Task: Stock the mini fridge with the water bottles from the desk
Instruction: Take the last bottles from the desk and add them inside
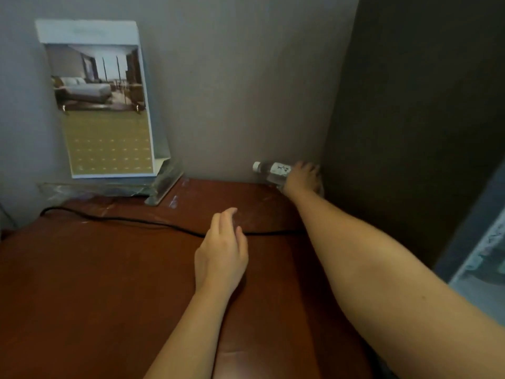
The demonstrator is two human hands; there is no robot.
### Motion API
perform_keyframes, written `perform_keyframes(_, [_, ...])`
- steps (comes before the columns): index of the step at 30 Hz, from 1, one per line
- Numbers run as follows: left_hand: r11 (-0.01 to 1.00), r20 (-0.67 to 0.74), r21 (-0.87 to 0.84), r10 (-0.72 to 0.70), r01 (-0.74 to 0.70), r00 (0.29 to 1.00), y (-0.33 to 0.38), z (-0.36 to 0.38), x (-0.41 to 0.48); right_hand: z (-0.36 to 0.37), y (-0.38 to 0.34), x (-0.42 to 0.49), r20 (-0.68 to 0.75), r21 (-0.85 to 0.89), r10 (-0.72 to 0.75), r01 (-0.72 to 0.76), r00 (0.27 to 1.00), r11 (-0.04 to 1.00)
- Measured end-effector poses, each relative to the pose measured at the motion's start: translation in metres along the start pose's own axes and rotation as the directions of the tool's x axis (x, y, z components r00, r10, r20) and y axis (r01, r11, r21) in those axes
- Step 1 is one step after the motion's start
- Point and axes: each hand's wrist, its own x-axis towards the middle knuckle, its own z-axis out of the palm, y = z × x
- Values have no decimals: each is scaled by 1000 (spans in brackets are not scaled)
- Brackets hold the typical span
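Note:
A clear water bottle [270, 170] with a white cap and a white label is tilted to the left at the far right corner of the brown desk [109, 269]. My right hand [302, 177] is stretched out to that corner and wrapped around the bottle's lower half, which it hides. My left hand [222, 253] hovers over the middle of the desk, fingers loosely apart and holding nothing. The mini fridge is not in view.
A clear acrylic stand [101, 105] with a hotel room picture stands at the back left against the grey wall. A black cable [123, 220] runs across the desk under my left hand. A dark panel [410, 119] borders the desk on the right.

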Motion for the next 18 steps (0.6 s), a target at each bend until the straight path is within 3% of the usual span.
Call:
perform_keyframes(5, [999,-18,-28,-45,44,999,-1,1,3,11,-1,37,110,-104,18,-7,994,995])
perform_keyframes(10, [998,-27,-24,-58,58,998,0,-1,2,20,-5,36,-36,-256,-59,47,998,966])
perform_keyframes(15, [998,-33,-31,-46,45,998,1,-2,2,21,-7,-2,-246,-53,-34,22,969,998])
perform_keyframes(18, [997,-48,-48,-65,63,997,3,-3,2,21,-15,-44,-276,105,5,25,961,994])
